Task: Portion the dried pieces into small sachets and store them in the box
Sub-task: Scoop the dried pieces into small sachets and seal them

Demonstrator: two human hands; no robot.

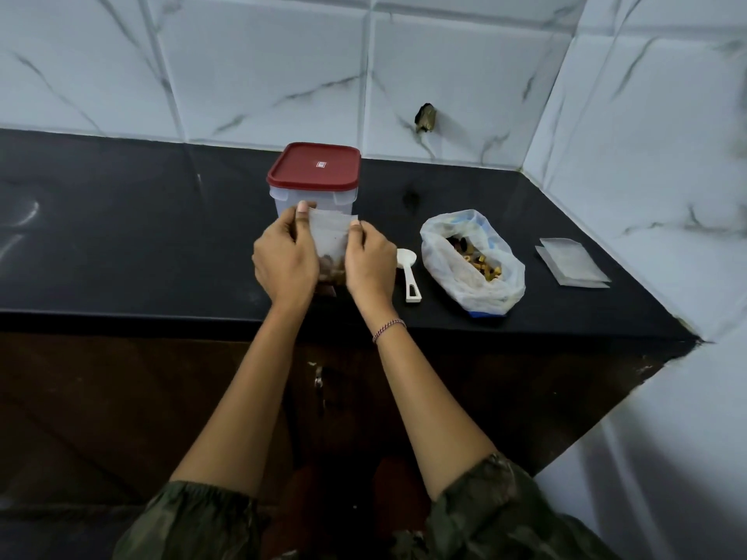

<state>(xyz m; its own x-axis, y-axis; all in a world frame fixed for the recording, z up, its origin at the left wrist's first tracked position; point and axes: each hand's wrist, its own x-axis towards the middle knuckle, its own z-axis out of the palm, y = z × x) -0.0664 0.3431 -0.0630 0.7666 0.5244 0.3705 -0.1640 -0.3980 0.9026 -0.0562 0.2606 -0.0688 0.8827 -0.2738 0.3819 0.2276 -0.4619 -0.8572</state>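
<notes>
Hanging between left hand (285,263) and right hand (370,263), pinched sachet (329,240).

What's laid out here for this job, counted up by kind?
Lidded box: 1
White scoop: 1
Open bag of dried pieces: 1
Part-filled sachet: 1
Stack of empty sachets: 1
Total: 5

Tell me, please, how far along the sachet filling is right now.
Done: one sachet holds dried pieces at its bottom; the scoop lies on the counter. In hand: left hand and right hand pinch its top corners, perhaps sealing it. Left: the box is lidded, the bag holds more pieces, and empty sachets lie beside it.
</notes>
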